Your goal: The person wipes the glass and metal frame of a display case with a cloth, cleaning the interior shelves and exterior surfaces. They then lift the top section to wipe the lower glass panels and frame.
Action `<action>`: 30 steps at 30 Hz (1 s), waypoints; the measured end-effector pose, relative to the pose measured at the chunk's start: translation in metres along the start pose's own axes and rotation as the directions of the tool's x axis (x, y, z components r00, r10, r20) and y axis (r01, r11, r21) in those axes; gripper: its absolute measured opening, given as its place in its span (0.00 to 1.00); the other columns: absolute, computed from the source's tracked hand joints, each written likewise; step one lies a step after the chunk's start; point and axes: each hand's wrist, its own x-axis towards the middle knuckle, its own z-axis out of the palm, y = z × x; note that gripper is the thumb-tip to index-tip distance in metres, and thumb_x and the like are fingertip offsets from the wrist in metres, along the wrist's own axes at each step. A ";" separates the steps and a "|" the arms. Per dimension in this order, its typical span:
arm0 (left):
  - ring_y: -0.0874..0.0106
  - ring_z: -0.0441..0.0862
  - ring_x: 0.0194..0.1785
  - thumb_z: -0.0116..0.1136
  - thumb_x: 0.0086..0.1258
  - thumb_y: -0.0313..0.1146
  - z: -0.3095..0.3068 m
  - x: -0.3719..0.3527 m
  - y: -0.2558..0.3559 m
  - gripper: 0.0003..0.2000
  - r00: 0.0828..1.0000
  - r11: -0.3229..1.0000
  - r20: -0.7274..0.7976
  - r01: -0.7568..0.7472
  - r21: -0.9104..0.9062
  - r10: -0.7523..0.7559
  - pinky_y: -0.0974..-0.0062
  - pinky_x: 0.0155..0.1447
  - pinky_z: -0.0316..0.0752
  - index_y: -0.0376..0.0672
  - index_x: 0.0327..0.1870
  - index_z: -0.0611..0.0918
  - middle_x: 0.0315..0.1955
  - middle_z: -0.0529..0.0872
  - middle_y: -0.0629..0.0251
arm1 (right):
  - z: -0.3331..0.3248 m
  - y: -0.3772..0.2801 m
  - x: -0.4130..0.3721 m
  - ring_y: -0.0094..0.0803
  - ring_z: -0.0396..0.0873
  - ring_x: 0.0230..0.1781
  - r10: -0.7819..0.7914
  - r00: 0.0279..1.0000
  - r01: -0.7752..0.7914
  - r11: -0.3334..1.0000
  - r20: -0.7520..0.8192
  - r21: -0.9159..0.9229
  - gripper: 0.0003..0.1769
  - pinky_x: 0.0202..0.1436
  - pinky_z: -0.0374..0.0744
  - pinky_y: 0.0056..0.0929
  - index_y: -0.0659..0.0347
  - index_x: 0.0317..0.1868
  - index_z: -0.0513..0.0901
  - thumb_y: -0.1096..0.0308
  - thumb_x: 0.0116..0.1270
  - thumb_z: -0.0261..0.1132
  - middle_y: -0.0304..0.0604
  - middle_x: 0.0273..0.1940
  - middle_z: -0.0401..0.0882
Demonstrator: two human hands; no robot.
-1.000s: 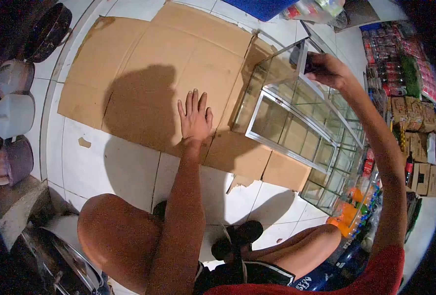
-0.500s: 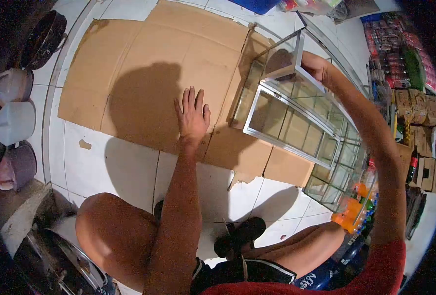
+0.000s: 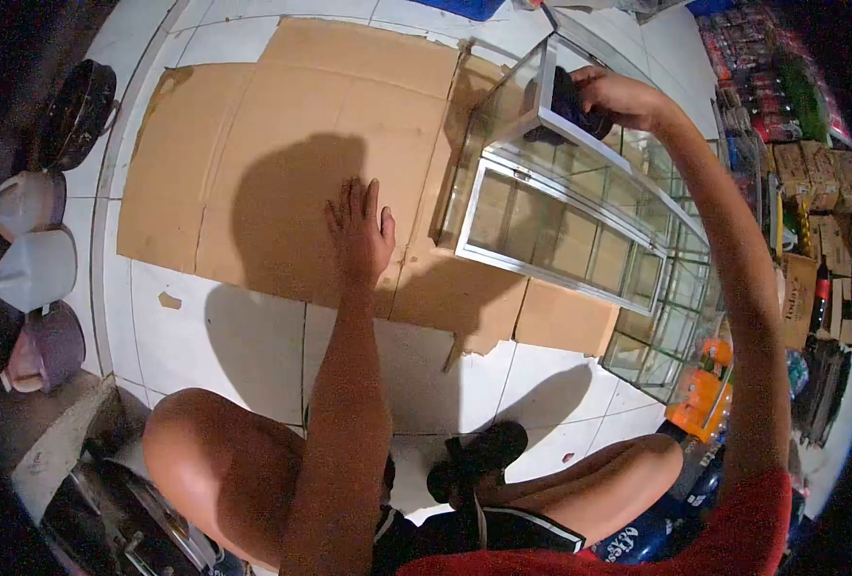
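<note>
- Fingers of the left hand (image 3: 360, 245) are spread apart and hold nothing; the palm faces down on the flattened cardboard (image 3: 301, 158), left of the glass case.
- Fingers of the right hand (image 3: 620, 98) are bent, gripping a dark, cloth-like bundle (image 3: 572, 104); how tightly they close is hard to tell, since the bundle hides part of them.
- The bundle is at the far end of the glass case (image 3: 579, 207), beside its upper metal rail; whether it touches the glass cannot be made out.
- The case has a silvery metal frame and stands to the right of the left hand, running from the far middle toward the near right; part of it lies over the cardboard.
- The cardboard covers much of the white tiled floor (image 3: 171, 346), with a ragged near edge and a small loose scrap (image 3: 169, 301) near its left corner.
- A person's bare knees are at the near side, with a dark sandal (image 3: 488, 456) between them and a red sleeve (image 3: 752, 509) at near right.
- Along the left are a black pan (image 3: 80, 115), farthest, then a whitish jug (image 3: 34, 271) and a pinkish container (image 3: 53, 346), nearer.
- Orange bottles (image 3: 699, 394) stand just beyond the case's near end; brown boxes (image 3: 815, 178) and packed bottles (image 3: 757, 101) line the far right.
</note>
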 end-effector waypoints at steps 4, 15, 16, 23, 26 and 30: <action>0.57 0.58 0.69 0.50 0.67 0.39 0.006 -0.001 0.001 0.23 1.000 1.000 -0.006 -0.017 0.024 0.017 0.46 0.69 0.50 0.46 0.63 0.68 0.64 0.65 0.54 | 0.030 -0.006 0.011 0.34 0.78 0.33 -0.122 0.949 0.293 0.681 0.290 -0.672 0.25 0.36 0.78 0.34 0.69 0.46 0.78 0.66 0.45 0.67 0.48 0.35 0.82; 0.59 0.59 0.69 0.49 0.67 0.41 0.008 -0.001 -0.002 0.24 0.999 0.993 -0.026 -0.030 0.113 0.034 0.47 0.69 0.50 0.46 0.63 0.69 0.63 0.67 0.55 | 0.034 0.006 0.027 0.28 0.74 0.30 0.183 0.911 -0.022 0.916 0.369 -0.400 0.21 0.31 0.73 0.32 0.66 0.38 0.83 0.63 0.44 0.71 0.42 0.34 0.80; 0.59 0.59 0.69 0.50 0.67 0.41 0.008 -0.001 -0.002 0.23 0.999 0.994 -0.018 -0.028 0.107 0.031 0.47 0.69 0.50 0.46 0.63 0.69 0.63 0.67 0.55 | 0.035 0.002 0.025 0.27 0.74 0.30 0.230 0.894 -0.077 0.924 0.385 -0.374 0.20 0.31 0.73 0.32 0.65 0.37 0.83 0.62 0.44 0.71 0.41 0.33 0.80; 0.57 0.59 0.69 0.51 0.66 0.38 0.003 0.000 0.000 0.24 1.000 1.000 -0.021 -0.005 0.002 0.005 0.46 0.70 0.47 0.46 0.63 0.68 0.62 0.67 0.53 | 0.025 0.023 0.049 0.29 0.72 0.34 0.347 0.796 -0.099 0.883 0.496 -0.458 0.15 0.35 0.73 0.32 0.62 0.36 0.81 0.60 0.52 0.66 0.39 0.35 0.78; 0.56 0.59 0.68 0.51 0.66 0.38 0.001 0.000 0.001 0.24 0.999 0.999 -0.028 0.015 -0.042 -0.016 0.45 0.70 0.47 0.46 0.63 0.68 0.63 0.66 0.53 | 0.029 0.023 0.048 0.28 0.71 0.33 0.383 0.804 -0.126 0.857 0.454 -0.500 0.16 0.36 0.72 0.32 0.61 0.34 0.81 0.56 0.52 0.65 0.37 0.30 0.76; 0.56 0.59 0.69 0.50 0.66 0.38 0.001 0.002 -0.001 0.23 1.000 0.998 -0.002 0.023 -0.059 -0.023 0.45 0.70 0.47 0.46 0.64 0.68 0.64 0.65 0.54 | 0.018 0.058 0.069 0.29 0.71 0.34 0.153 0.757 0.048 0.957 0.635 -0.288 0.16 0.37 0.71 0.34 0.61 0.32 0.80 0.56 0.51 0.66 0.37 0.33 0.77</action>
